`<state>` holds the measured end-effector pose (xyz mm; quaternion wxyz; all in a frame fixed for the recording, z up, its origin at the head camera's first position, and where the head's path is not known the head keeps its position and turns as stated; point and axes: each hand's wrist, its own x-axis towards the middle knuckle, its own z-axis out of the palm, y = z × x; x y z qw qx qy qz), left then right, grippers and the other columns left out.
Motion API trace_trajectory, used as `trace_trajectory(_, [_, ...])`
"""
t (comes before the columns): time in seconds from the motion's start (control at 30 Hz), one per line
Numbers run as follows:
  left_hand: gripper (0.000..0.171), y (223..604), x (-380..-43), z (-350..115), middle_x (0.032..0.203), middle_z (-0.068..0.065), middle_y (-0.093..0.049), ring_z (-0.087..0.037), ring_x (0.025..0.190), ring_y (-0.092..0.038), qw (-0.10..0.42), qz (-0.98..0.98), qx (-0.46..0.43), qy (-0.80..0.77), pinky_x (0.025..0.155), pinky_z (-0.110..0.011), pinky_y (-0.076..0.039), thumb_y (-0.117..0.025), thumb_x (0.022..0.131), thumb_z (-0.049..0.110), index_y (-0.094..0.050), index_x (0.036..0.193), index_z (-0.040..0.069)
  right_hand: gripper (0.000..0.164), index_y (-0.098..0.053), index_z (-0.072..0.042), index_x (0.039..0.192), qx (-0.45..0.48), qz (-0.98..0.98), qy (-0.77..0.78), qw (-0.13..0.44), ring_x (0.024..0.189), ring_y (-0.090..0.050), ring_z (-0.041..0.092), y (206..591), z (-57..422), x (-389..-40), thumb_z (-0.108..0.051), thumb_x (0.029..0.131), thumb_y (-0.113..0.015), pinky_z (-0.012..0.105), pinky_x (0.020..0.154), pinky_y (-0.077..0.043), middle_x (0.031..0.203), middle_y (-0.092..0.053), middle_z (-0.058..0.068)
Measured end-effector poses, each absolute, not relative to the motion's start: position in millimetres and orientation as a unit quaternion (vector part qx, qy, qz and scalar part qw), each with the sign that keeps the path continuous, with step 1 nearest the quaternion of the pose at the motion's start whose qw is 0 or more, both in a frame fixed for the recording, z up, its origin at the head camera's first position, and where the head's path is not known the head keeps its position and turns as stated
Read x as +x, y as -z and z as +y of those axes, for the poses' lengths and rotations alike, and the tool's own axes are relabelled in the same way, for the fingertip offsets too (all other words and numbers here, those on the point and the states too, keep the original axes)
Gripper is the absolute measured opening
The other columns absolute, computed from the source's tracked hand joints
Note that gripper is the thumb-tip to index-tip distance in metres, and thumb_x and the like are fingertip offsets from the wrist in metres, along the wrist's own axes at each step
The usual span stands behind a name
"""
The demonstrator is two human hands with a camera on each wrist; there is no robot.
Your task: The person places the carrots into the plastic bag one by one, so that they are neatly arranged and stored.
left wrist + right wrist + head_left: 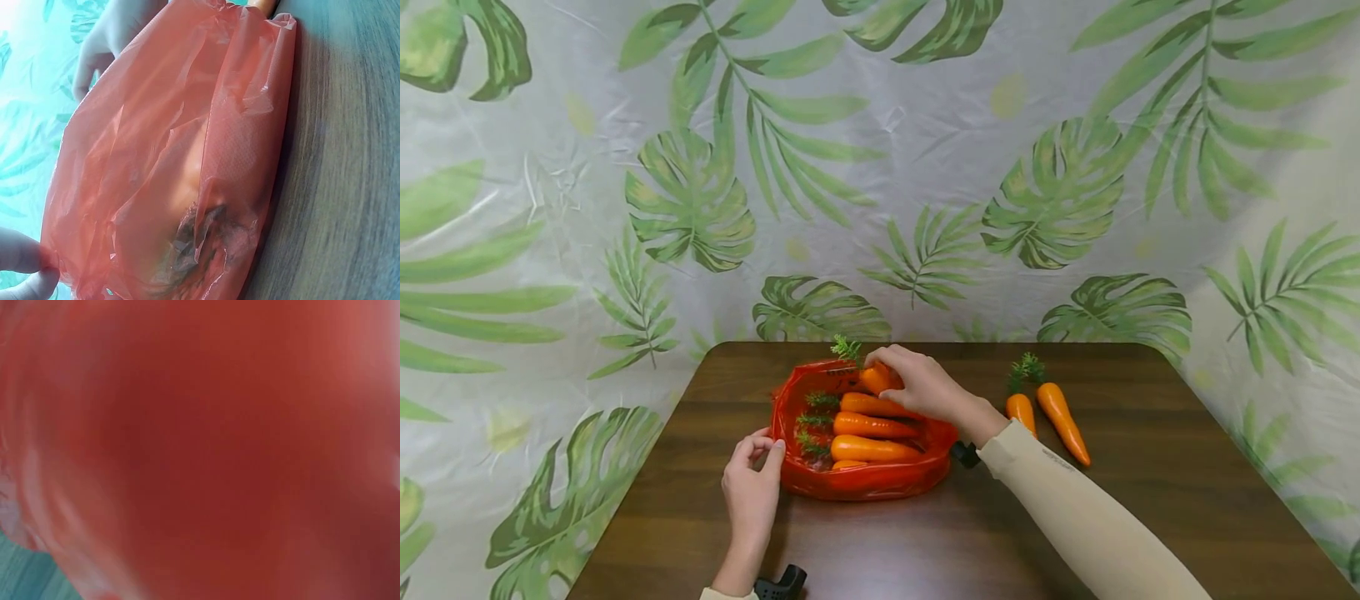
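Note:
A red plastic bag point(865, 483) lies with its mouth spread wide on the table. Inside it several orange carrots point(872, 448) with green tops lie side by side. My left hand point(752, 483) pinches the bag's left rim between thumb and fingers; the left wrist view also shows this pinch on the thin bag point(156, 144). Over the far part of the bag, my right hand point(921, 383) grips another carrot point(876, 377), its leafy top pointing left. In the right wrist view the blurred bag point(187, 456) fills nearly everything, and the right hand cannot be made out there.
Two more carrots lie on the right of the dark wooden table point(1150, 500): one whole carrot point(1063, 423) and one carrot point(1021, 410) partly behind the right forearm. A leaf-patterned curtain point(925, 167) hangs behind the table.

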<state>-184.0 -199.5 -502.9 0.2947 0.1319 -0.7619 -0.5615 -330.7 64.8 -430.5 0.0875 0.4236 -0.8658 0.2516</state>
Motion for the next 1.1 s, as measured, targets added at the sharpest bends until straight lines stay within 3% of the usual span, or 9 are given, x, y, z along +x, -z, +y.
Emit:
trace_trajectory(0.3, [0.012,503.6,-184.7,-199.0,0.119,-0.009,-0.069,-0.03,0.11,-0.063,0.303,-0.756,0.125,0.567,0.1,-0.051,-0.047,-0.073,0.093,0.014,-0.066,0.086,0.007,0.051,-0.058,-0.026,0.13,0.457,-0.878,-0.133,0.062,0.082,-0.061,0.015,446.7,53.8,-332.0,-0.019,0.086,-0.082,0.031,0.071,-0.054,0.122,-0.058,-0.004])
trace_trajectory(0.57, [0.014,502.0,-184.2,-199.0,0.119,-0.012,-0.069,-0.033,0.108,-0.063,0.311,-0.754,0.112,0.568,0.099,-0.054,-0.047,-0.072,0.093,0.014,-0.066,0.086,0.004,0.049,-0.061,-0.026,0.133,0.473,-0.876,-0.078,0.06,0.059,-0.049,0.012,455.9,53.5,-332.7,-0.017,0.088,-0.078,0.028,0.055,-0.048,0.117,-0.059,-0.001])
trace_trajectory(0.97, [0.013,502.0,-183.5,-199.8,0.119,-0.009,-0.069,-0.031,0.109,-0.064,0.308,-0.757,0.119,0.564,0.099,-0.053,-0.047,-0.072,0.093,0.015,-0.066,0.085,0.006,0.042,-0.064,-0.023,0.132,0.451,-0.888,-0.05,0.074,0.069,-0.056,0.015,455.0,55.0,-329.7,-0.021,0.091,-0.076,0.033,0.062,-0.053,0.113,-0.06,0.0])
trace_trajectory(1.1, [0.013,502.3,-183.2,-200.8,0.12,-0.009,-0.069,-0.029,0.109,-0.063,0.307,-0.757,0.121,0.564,0.099,-0.052,-0.047,-0.072,0.093,0.015,-0.066,0.085,0.006,0.042,-0.066,-0.022,0.13,0.445,-0.889,-0.072,0.08,0.07,-0.058,0.015,446.1,57.0,-325.5,-0.021,0.09,-0.077,0.031,0.059,-0.051,0.112,-0.062,-0.001])
